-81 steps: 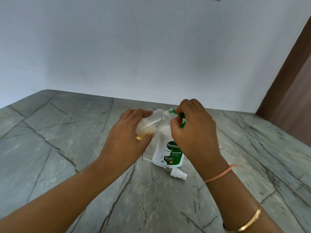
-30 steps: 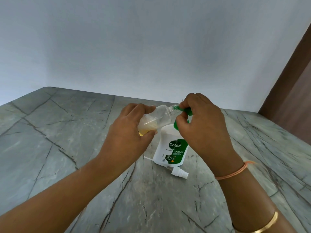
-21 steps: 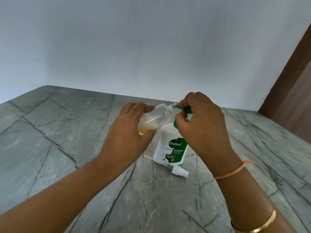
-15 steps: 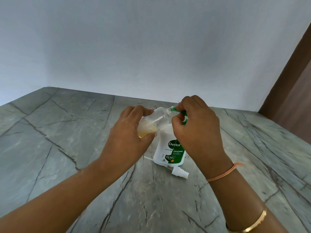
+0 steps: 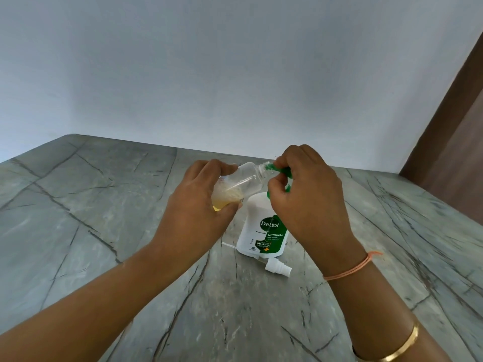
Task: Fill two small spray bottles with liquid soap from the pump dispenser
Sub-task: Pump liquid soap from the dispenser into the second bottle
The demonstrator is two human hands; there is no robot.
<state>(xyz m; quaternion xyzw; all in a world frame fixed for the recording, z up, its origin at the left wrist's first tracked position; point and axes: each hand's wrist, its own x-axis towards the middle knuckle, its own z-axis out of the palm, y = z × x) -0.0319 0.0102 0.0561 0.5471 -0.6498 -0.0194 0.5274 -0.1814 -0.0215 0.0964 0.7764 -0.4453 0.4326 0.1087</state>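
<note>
Head view: left hand (image 5: 193,212) grips the tilted spray bottle (image 5: 245,178), amber soap (image 5: 222,202) pooled at its base, neck against the green pump head (image 5: 281,170) clasped by the right hand (image 5: 308,202). The dispenser (image 5: 257,220) stands on the stone counter (image 5: 104,205), spray cap (image 5: 278,267) lying just before it.

left hand (image 5: 201,202) curled, gripping | right hand (image 5: 308,197) pinching | both raised
</note>
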